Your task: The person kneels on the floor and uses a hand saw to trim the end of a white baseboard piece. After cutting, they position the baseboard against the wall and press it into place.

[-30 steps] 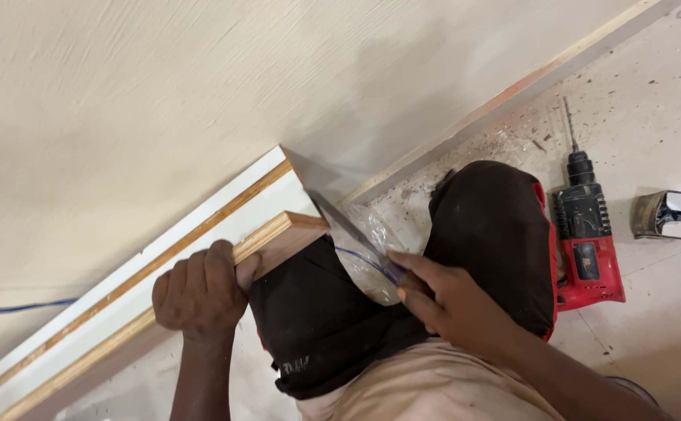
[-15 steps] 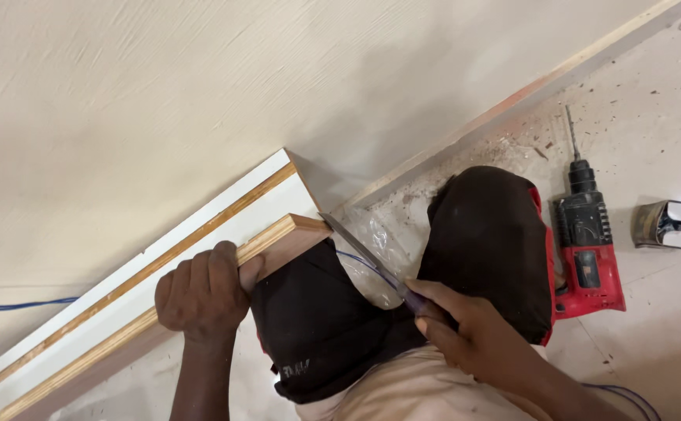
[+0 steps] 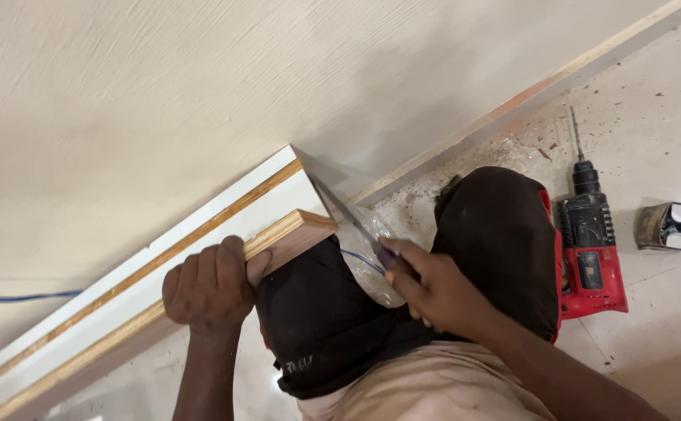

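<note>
My left hand (image 3: 212,287) grips the edge of a long white laminated plywood piece (image 3: 145,273) that leans along the cream wall. My right hand (image 3: 434,292) holds a thin metal blade (image 3: 344,210) with a dark handle, its tip reaching up to the end corner of the plywood. A clear plastic bag (image 3: 371,265) lies under the blade, between my knees in dark trousers.
A red and black power drill (image 3: 590,249) lies on the dusty tile floor to the right, a small shiny metal part (image 3: 672,228) beside it. A blue cable (image 3: 13,297) runs along the wall at left. A wooden skirting strip (image 3: 527,97) lines the wall base.
My right hand has shifted slightly and the blade now points more steeply up at the plywood's end corner. My left hand keeps its grip.
</note>
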